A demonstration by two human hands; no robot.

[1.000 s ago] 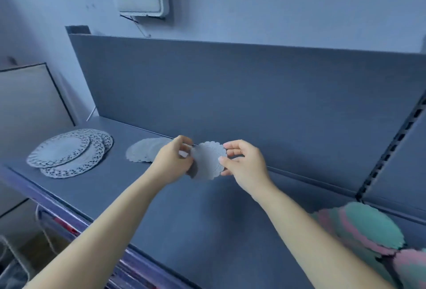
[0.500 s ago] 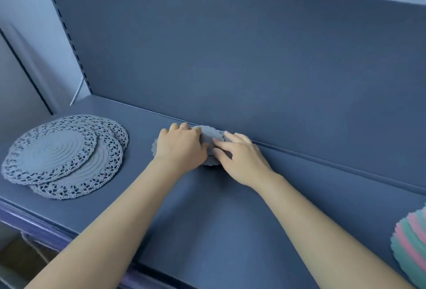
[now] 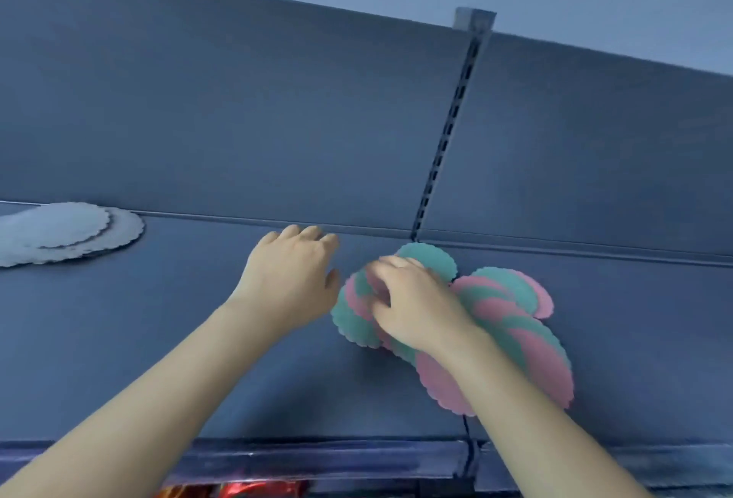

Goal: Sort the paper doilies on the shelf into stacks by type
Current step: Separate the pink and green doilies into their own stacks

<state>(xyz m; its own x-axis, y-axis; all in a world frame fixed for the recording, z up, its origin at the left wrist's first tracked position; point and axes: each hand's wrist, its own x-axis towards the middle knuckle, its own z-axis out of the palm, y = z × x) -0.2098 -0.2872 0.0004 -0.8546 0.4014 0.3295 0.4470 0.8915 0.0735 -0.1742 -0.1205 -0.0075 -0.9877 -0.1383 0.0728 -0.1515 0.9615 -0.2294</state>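
**gridlock_77:** What's on the shelf (image 3: 190, 343) right now? Counts pls.

**remote_op:** From my head cam I've got two groups. Far left by the back panel (image 3: 238, 108) are the white doilies (image 3: 67, 233). I count two scalloped edges for sure, maybe a third underneath. Right of centre are the pink and teal doilies (image 3: 515, 323), one fanned-out heap with the colours alternating. Several of each, too overlapped for me to count properly. The heap sits at the foot of the slotted upright (image 3: 448, 132).

**gridlock_77:** And the hands?

**remote_op:** Both in view, two of them. My right hand (image 3: 412, 303) is on the heap's left end, fingers curled down onto the top sheets. Too blurry, so I can't tell if it's actually pinching one. My left hand (image 3: 291, 283) is just beside the heap, over bare shelf. It's loosely curled and has nothing in it that I can see.
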